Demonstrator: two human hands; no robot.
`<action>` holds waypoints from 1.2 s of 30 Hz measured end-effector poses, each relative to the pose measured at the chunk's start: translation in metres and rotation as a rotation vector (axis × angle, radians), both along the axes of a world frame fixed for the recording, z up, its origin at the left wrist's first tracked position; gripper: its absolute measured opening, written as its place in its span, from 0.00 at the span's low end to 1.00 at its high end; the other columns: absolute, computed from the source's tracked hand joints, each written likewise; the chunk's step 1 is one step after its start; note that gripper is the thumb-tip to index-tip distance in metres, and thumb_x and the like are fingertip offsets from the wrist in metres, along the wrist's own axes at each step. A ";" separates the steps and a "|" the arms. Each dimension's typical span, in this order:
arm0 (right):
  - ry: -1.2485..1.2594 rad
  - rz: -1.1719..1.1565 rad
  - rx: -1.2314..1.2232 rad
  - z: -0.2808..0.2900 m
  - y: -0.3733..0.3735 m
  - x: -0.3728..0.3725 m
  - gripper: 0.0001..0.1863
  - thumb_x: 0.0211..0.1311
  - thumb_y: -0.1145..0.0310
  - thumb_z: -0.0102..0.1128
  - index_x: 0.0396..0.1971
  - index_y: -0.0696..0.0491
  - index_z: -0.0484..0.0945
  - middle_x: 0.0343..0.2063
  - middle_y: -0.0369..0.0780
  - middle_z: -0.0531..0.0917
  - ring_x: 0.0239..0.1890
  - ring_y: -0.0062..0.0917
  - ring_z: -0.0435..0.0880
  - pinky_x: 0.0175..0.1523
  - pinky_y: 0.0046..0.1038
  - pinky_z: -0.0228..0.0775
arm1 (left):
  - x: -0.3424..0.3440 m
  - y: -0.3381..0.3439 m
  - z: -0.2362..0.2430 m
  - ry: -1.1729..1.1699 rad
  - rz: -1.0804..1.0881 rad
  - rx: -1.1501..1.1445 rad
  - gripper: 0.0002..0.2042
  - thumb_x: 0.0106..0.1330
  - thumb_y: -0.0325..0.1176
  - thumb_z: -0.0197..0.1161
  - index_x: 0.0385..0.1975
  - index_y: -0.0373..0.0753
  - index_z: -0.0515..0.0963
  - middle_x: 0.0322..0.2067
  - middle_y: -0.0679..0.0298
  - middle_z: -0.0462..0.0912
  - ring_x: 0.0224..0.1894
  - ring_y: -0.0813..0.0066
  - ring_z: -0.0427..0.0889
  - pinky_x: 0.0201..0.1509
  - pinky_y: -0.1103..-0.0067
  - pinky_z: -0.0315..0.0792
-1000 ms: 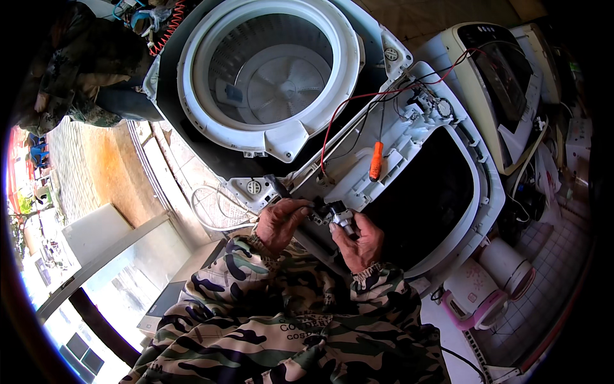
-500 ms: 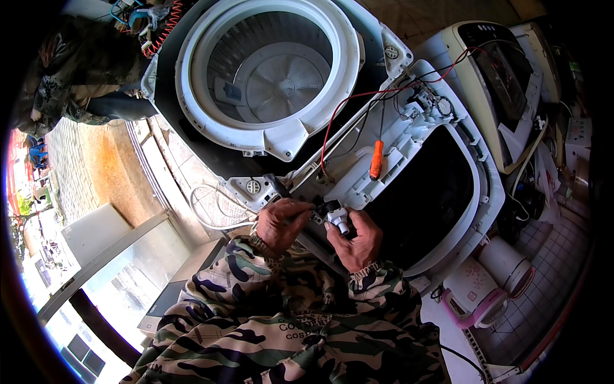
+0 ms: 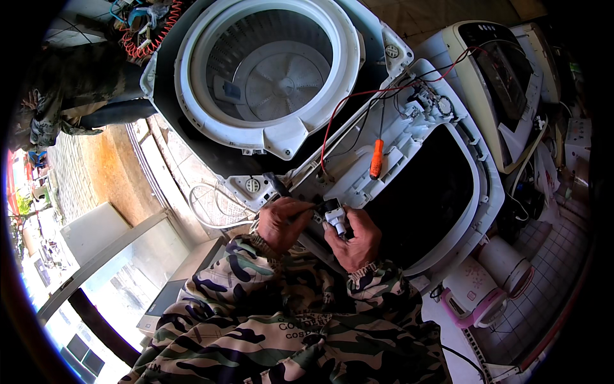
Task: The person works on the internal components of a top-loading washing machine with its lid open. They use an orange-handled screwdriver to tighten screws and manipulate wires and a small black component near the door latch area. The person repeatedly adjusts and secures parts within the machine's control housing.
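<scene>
My right hand (image 3: 354, 237) grips a small white plastic valve (image 3: 334, 221) with a black top. My left hand (image 3: 281, 223) has its fingers pinched at the valve's left side, on a small dark part whose shape I cannot make out. Both hands are over the near left corner of a detached washer top panel (image 3: 492, 198), where an orange-handled screwdriver (image 3: 377, 157) lies among red and black wires. Behind them stands an opened washing machine (image 3: 272, 139) with its white ring and tub showing.
Another washer (image 3: 473, 89) stands at right, with pink-and-white appliances (image 3: 467, 288) below it. A white hose (image 3: 211, 224) loops at left, near a glass frame (image 3: 128, 269). A person in dark camouflage (image 3: 70, 89) is at upper left, beside red coiled tubing (image 3: 141, 45).
My right hand has drawn slightly left, turning the valve so more of its white body shows. My left hand stays pinched. The person at upper left has shifted a little.
</scene>
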State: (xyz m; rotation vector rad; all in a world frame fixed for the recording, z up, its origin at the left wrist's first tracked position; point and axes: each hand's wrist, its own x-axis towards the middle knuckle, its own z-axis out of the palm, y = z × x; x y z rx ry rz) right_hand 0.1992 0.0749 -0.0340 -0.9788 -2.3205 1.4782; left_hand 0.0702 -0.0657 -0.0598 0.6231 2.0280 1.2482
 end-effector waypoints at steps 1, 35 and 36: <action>0.000 0.001 0.008 -0.001 0.000 0.000 0.21 0.49 0.72 0.75 0.44 0.58 0.81 0.32 0.44 0.82 0.31 0.36 0.84 0.37 0.32 0.78 | 0.000 0.000 0.000 0.017 -0.007 -0.001 0.09 0.58 0.26 0.69 0.39 0.36 0.86 0.32 0.56 0.86 0.36 0.61 0.86 0.41 0.71 0.78; -0.113 0.067 -0.153 0.004 0.015 -0.011 0.15 0.50 0.69 0.73 0.37 0.61 0.82 0.29 0.44 0.84 0.30 0.31 0.84 0.37 0.30 0.77 | -0.001 -0.001 -0.002 0.076 -0.003 -0.057 0.11 0.54 0.25 0.70 0.38 0.38 0.84 0.34 0.56 0.85 0.37 0.60 0.86 0.43 0.72 0.78; -0.117 0.070 -0.169 0.006 0.016 -0.011 0.15 0.51 0.71 0.72 0.37 0.62 0.82 0.29 0.43 0.84 0.30 0.28 0.83 0.37 0.28 0.76 | 0.000 -0.002 -0.003 0.073 0.008 -0.055 0.11 0.55 0.25 0.69 0.38 0.39 0.84 0.34 0.57 0.85 0.36 0.60 0.86 0.42 0.72 0.78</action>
